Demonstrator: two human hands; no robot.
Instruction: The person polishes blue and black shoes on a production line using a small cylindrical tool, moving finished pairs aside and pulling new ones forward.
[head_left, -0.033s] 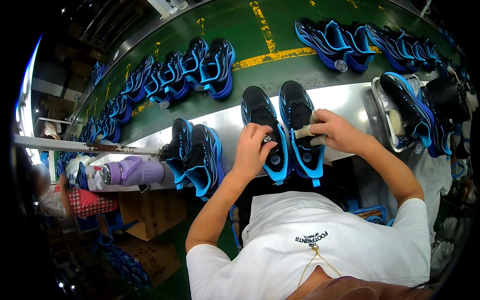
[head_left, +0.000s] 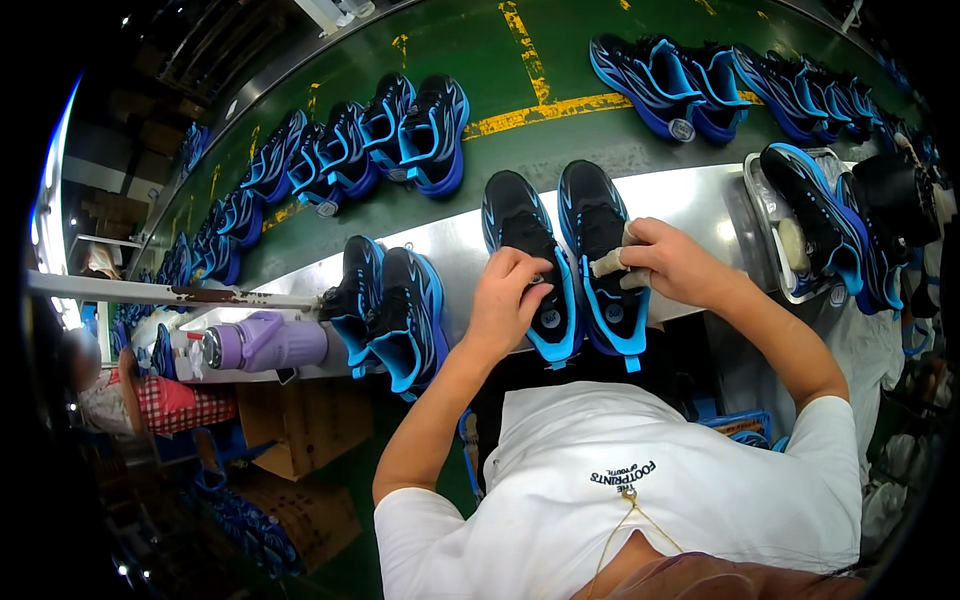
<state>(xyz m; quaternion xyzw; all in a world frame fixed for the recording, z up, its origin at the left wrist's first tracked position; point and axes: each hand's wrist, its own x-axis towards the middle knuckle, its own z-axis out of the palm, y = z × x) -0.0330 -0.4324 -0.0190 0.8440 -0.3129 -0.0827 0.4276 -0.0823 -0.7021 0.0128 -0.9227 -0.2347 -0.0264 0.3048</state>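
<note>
Two black and blue sneakers stand side by side before me, toes pointing away: the left sneaker [head_left: 516, 205] and the right sneaker [head_left: 594, 200]. My left hand [head_left: 505, 300] is closed over the left sneaker's tongue, thumb and forefinger bent toward each other. What lies between those fingertips is mostly hidden. My right hand [head_left: 680, 262] has pale covers on its fingers. These fingers are curled at the opening of the right sneaker, closed on its tongue and collar area. Round light stickers show on both insoles.
Another sneaker pair [head_left: 395, 315] sits left on the metal ledge [head_left: 690, 200], with a purple bottle [head_left: 275, 342] beyond it. At right, sneakers [head_left: 815, 205] lean over a tray [head_left: 757, 185]. Rows of sneakers [head_left: 435, 135] stand on the green surface [head_left: 500, 80]. A metal bar [head_left: 150, 288] crosses at left.
The fingers of my left hand have shifted very slightly, and a small round tag by them is now less visible. The right hand and the shoes stay practically where they were.
</note>
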